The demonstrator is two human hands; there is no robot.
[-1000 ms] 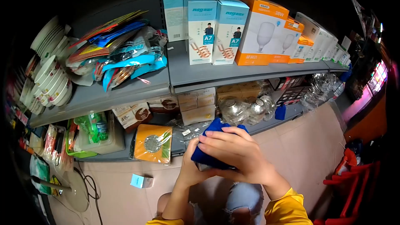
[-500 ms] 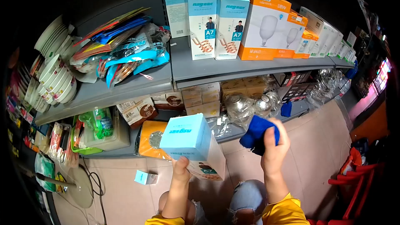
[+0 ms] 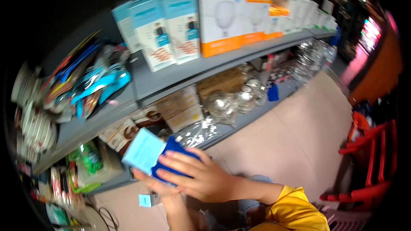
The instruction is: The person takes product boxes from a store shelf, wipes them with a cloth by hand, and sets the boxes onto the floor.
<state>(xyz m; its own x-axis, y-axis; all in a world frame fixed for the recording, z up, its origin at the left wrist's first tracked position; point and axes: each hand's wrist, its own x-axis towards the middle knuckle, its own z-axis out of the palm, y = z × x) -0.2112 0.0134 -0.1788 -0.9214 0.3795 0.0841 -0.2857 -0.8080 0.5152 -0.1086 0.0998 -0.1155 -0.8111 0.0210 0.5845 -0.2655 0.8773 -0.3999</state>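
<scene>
My left hand (image 3: 156, 186) grips a light-blue and white box (image 3: 143, 152) from below, its blue end tilted up toward me. Over the box's side lies a dark blue cloth (image 3: 174, 146), pressed there under the spread fingers of my right hand (image 3: 203, 176). Most of the box's printed face is hidden behind that hand and the cloth. Two boxes of similar blue and white design (image 3: 182, 28) stand upright on the grey shelf above.
Orange and white bulb boxes (image 3: 222, 17) line the upper shelf (image 3: 171, 77). Bowls (image 3: 38, 128) and bagged goods (image 3: 102, 81) sit at its left. Wrapped shiny metal items (image 3: 222, 105) fill the lower shelf. A small box (image 3: 145, 200) lies on the floor; a red chair (image 3: 372, 162) stands right.
My right hand has moved left with the cloth and now presses it onto the box. The box has shifted left and down. The view has turned to the right.
</scene>
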